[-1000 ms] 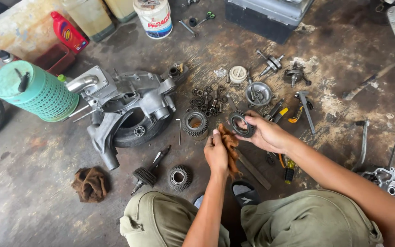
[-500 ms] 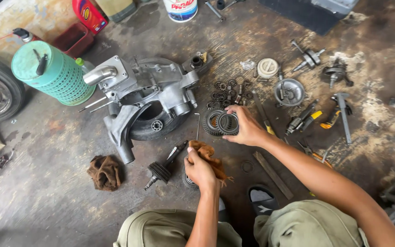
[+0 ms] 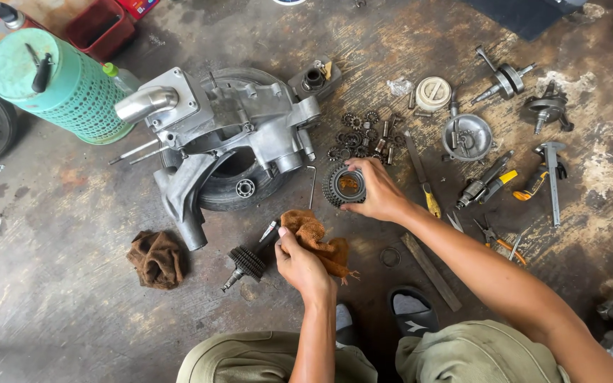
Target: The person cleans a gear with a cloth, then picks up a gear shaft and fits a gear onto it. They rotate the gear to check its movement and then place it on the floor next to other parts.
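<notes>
Orange-brown cloth (image 3: 317, 241) is bunched in the left hand (image 3: 299, 266), fingers clamped on it, low over the concrete floor (image 3: 51, 312). The right hand (image 3: 377, 191) grips a toothed ring gear (image 3: 343, 184) by its rim, just beside the grey engine casing (image 3: 228, 142). A small gear shaft (image 3: 246, 264) lies left of the cloth; a darker rag (image 3: 156, 259) lies farther left, with loose parts and tools scattered beyond the right hand
</notes>
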